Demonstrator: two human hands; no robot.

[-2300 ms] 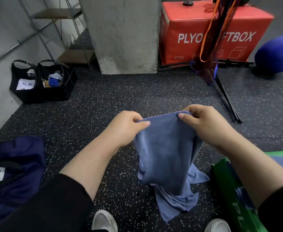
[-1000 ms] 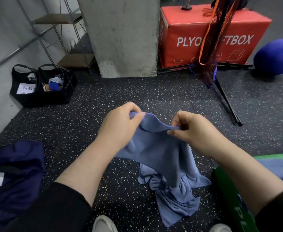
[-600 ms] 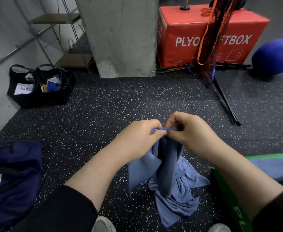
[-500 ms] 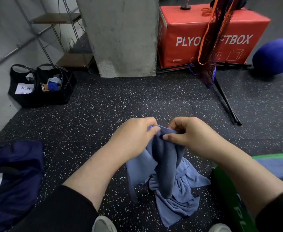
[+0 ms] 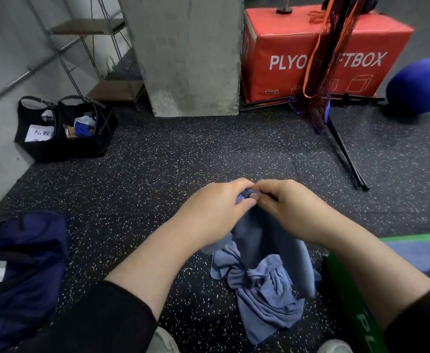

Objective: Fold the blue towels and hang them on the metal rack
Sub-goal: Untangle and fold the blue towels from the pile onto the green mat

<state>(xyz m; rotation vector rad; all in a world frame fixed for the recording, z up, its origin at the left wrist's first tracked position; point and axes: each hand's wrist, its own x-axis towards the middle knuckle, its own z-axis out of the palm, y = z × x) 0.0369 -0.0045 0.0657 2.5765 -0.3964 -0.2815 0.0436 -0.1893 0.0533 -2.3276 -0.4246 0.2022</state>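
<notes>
I hold a blue towel up in front of me, folded so it hangs down from my hands. My left hand and my right hand meet at its top edge, and both pinch the cloth there with fingertips touching. Below it a second blue towel lies crumpled on the speckled black floor between my shoes. A thin metal rack with wooden shelves stands at the far left against the wall.
A concrete pillar rises ahead, with a red plyo box to its right. A black stand carries an orange-and-dark mesh bag. A blue ball lies far right, black baskets far left, a navy bag near left, a green box near right.
My hands, spread apart along the towel's top edge earlier, have come together so the corners meet. The towel now hangs doubled and narrower. The crumpled towel has not moved.
</notes>
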